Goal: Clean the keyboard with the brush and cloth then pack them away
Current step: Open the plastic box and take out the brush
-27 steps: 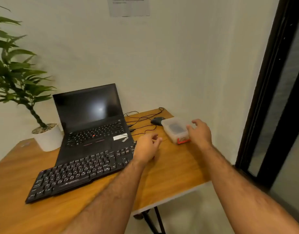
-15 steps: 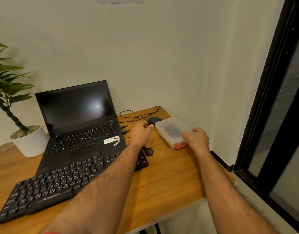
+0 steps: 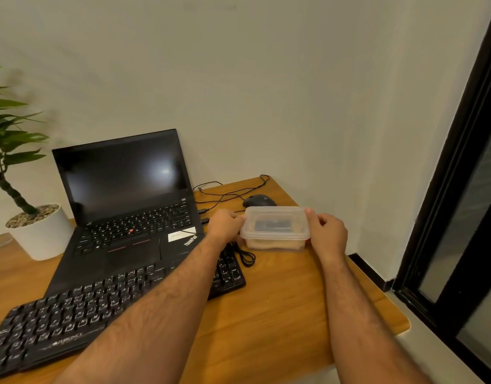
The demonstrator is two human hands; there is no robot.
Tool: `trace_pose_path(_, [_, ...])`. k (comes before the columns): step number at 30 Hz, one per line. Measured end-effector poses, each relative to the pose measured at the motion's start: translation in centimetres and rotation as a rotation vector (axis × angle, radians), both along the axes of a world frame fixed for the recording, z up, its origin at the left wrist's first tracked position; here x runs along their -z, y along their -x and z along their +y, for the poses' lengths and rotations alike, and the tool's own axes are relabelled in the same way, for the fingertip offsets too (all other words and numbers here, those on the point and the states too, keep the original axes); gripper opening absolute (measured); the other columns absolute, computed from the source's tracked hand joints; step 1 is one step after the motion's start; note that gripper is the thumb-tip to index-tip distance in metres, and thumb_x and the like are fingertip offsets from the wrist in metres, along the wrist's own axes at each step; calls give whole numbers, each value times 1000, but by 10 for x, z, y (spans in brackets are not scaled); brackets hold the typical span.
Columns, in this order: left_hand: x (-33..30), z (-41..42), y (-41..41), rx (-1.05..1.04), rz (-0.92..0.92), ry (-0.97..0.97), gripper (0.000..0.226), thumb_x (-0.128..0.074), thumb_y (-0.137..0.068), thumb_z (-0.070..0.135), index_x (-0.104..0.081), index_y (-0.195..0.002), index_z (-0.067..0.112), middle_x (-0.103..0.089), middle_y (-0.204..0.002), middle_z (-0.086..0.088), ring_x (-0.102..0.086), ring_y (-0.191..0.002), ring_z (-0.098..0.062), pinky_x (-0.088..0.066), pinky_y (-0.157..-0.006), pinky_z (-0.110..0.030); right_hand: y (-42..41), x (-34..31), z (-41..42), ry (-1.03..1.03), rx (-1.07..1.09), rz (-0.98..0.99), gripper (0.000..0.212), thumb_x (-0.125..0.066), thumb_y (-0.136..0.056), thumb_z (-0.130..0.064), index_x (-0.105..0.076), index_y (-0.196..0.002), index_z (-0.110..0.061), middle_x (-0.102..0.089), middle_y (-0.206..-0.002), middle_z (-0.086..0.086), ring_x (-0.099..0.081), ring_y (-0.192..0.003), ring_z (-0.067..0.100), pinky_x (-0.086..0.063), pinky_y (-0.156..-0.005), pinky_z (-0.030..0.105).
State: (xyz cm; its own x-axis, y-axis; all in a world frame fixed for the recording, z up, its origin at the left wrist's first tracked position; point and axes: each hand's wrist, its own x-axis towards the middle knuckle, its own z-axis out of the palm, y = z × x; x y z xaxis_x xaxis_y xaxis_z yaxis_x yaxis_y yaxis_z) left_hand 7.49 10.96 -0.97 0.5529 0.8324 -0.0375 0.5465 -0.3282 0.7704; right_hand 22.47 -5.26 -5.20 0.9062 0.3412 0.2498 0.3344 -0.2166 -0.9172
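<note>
Left hand [image 3: 223,227] moved onto clear lidded container [image 3: 276,227]; right hand [image 3: 328,235] opposite, fingers of both clamped on it; dark item inside.

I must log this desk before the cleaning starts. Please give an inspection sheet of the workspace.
Surface: wooden table.
Job's things: keyboard at near left; lidded plastic box, contents unclear; brush and cloth not seen.
Clutter: laptop, mouse, potted plant.
Grippers: left hand and right hand grip the box's ends.
Cables: black cables behind the box.
Surroundings: wall, dark frame at right.
</note>
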Motion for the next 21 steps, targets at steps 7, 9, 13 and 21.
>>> trace_pose_path(7, [3,-3,0,-64,-3,33,38,-62,-97,36,-59,-65,16,-62,-65,-4,-61,-64,-20,-59,-80,-42,-1,6,0,-17,-39,9,37,-59,-94,-45,-72,-79,-14,-68,-74,-1,-64,-71,15,-48,-55,23])
trace_pose_path(9, [3,-6,1,-86,-28,58,35,-63,-97,35,-62,-69,15,-66,-66,-5,-62,-58,-18,-60,-79,-40,0,5,0,-78,-76,35,39,-57,-95,-44,-73,-77,-14,-69,-72,1,-65,-71,17,-51,-56,27])
trace_pose_path(13, [3,-13,4,-106,-95,152,27,-67,-94,34,-70,-88,7,-74,-78,-7,-64,-56,-13,-62,-79,-34,1,5,-1,-151,-170,74,28,-60,-94,-40,-74,-91,-16,-71,-85,0,-65,-82,16,-56,-67,30])
trace_pose_path(21, [1,-23,8,-99,-76,139,22,-68,-94,31,-70,-87,10,-73,-73,-4,-67,-59,-12,-62,-74,-31,4,10,0,-64,-158,7,29,-53,-99,-34,-69,-90,-12,-66,-83,3,-59,-74,10,-42,-53,16])
